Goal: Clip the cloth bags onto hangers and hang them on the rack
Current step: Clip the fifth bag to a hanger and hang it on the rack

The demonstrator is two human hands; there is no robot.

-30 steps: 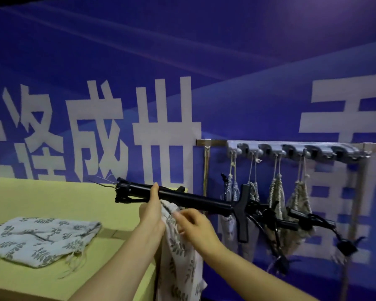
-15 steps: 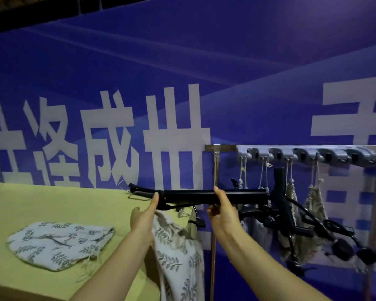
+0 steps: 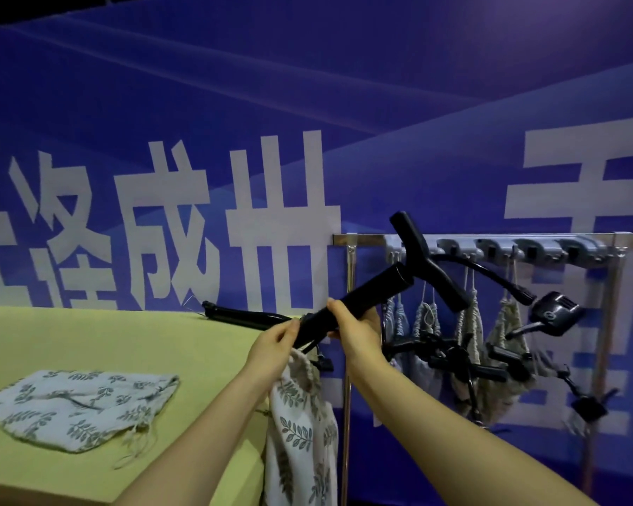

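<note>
kip: Blue banner wall point(image 3: 307, 85) with big white characters behind everything, and the metal rack point(image 3: 490, 236) stands against it. What are the hands up to?

dee: Both are on one black hanger point(image 3: 362, 301), right at the rack's left post. The left hand point(image 3: 271, 345) comes in from left of the post, forearm stretched forward and up, and its thumb and fingers pinch the low end of the hanger's thick bar. The right hand point(image 3: 359, 330) sits in front of the post, fingers wrapped round the bar from behind, thumb on top. So both are clamped on the hanger.

kip: How's the hanger sitting?

dee: Tilted. Its low end points away to the left of the rack and its high end rises toward the rack's top rail. The T-shaped head crosses in front of the rail's left end. Can't tell if it touches the rail.

kip: And the bags?

dee: A leaf-print hanging bag point(image 3: 300, 425) dangles under the left hand, just left of the post. Whether it's clipped on, I can't see. It drapes past the edge of the yellow-green table point(image 3: 88, 341) left of the rack. A second one, the flat bag point(image 3: 81, 407), lies on that table, well left of the rack. On the rack itself, several racked bags point(image 3: 426, 315) hang by strings from a grey hook strip point(image 3: 570, 246) under the rail, with a tangle of spare hangers point(image 3: 454, 356) in front of them.
</note>
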